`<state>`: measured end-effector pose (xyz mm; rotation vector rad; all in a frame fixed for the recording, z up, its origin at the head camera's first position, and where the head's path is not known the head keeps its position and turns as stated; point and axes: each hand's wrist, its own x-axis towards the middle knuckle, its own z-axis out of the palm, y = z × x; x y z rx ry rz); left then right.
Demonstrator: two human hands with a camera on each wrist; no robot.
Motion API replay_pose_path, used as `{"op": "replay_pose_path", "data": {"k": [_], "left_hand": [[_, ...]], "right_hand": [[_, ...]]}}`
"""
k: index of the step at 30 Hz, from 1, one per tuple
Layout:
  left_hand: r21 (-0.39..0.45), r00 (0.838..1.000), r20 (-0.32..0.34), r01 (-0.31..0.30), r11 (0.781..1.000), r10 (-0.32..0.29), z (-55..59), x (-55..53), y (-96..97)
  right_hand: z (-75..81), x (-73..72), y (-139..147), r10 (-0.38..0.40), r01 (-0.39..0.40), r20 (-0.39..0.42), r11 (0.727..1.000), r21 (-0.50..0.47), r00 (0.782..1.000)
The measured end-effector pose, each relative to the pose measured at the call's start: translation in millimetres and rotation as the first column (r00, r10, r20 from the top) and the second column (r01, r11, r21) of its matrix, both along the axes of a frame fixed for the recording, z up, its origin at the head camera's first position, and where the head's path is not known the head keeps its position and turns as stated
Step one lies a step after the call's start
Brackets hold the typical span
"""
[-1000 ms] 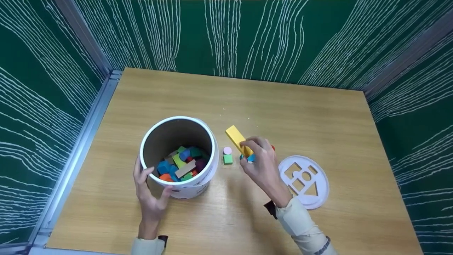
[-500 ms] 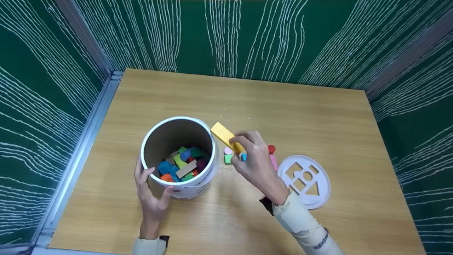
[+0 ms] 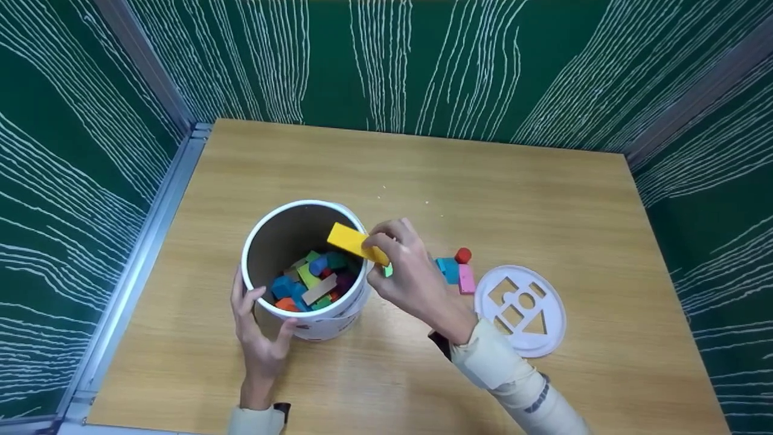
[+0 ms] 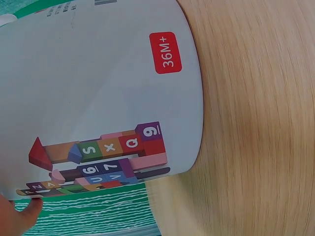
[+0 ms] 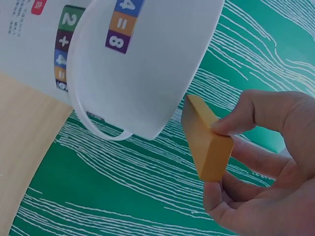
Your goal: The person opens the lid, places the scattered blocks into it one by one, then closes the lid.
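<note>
In the head view a white bucket [image 3: 338, 317] stands on the table, with several coloured wooden blocks [image 3: 311, 281] lying inside it. My left hand [image 3: 263, 350] holds the bucket's near left side, fingers at the rim and thumb in front. My right hand [image 3: 410, 272] pinches a long yellow block [image 3: 347, 237] by one end, and the block's other end reaches over the bucket's right rim. The right wrist view shows thumb and fingers round the yellow block [image 5: 204, 137] beside the bucket [image 5: 157, 59]. In the left wrist view the printed bucket wall [image 4: 98, 88] fills much of the frame.
Right of the right hand lie a blue block [image 3: 448, 270], a pink block [image 3: 466, 279] and a red round block [image 3: 463, 255]. A green block [image 3: 388, 270] is partly hidden by that hand. A white lid with shaped holes [image 3: 546, 347] lies farther right. Green panels surround the table [image 3: 543, 199].
My right hand has moved left with the yellow block, from above the loose blocks to the bucket's rim, uncovering the blue, pink and red blocks. My left hand stays on the bucket.
</note>
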<state>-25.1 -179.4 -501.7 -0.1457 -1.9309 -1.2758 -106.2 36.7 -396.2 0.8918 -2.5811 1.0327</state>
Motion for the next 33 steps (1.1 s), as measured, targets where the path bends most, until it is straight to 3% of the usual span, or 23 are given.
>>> {"op": "replay_pose_path", "data": {"k": [7,26,33], "left_hand": [[0.001,1.0,-0.001,0.0,1.0,0.0,0.0,0.1,-0.6],[0.0,1.0,0.014,-0.005,1.0,0.005,1.9,1.1,1.3],[-0.006,1.0,0.018,-0.008,1.0,0.008,2.6,0.6,0.5]], "right_hand": [[0.5,-0.6,-8,0.035,-0.035,0.003,0.998,0.049,0.999],[-8.7,-13.5,-28,0.158,-0.159,0.022,0.987,0.036,0.987],[-7.4,-17.3,-36,0.191,-0.193,0.033,0.977,0.091,0.981]]}}
